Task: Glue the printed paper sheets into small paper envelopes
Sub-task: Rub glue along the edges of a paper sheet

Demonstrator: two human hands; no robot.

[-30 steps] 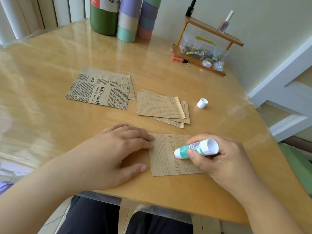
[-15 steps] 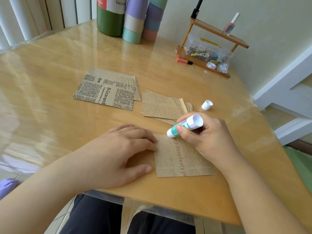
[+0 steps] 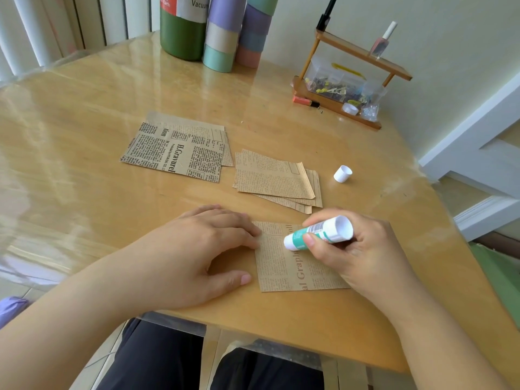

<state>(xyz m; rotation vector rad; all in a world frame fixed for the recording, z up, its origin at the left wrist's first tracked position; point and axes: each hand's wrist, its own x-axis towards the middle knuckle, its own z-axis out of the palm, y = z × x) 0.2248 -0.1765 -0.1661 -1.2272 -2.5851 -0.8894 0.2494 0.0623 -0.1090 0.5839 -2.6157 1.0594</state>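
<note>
A brown printed paper sheet (image 3: 284, 266) lies near the table's front edge. My left hand (image 3: 197, 249) lies flat on its left part, fingers straight, pressing it down. My right hand (image 3: 354, 249) grips a white and teal glue stick (image 3: 318, 233), whose tip touches the sheet near its upper middle. A stack of finished small paper envelopes (image 3: 277, 180) lies just beyond. Flat printed sheets (image 3: 177, 150) lie to the stack's left. The white glue cap (image 3: 342, 173) rests on its side right of the stack.
Tall green, lilac and pastel cylinders (image 3: 216, 29) stand at the table's far edge. A small wooden shelf (image 3: 351, 77) with clear boxes and little bottles sits at the back right. The wooden table (image 3: 84, 136) has a glossy cover; its front edge is close below my hands.
My right hand moved the glue stick from the sheet's lower middle up to its top edge, then back down a little onto the sheet. My left hand stayed in place.
</note>
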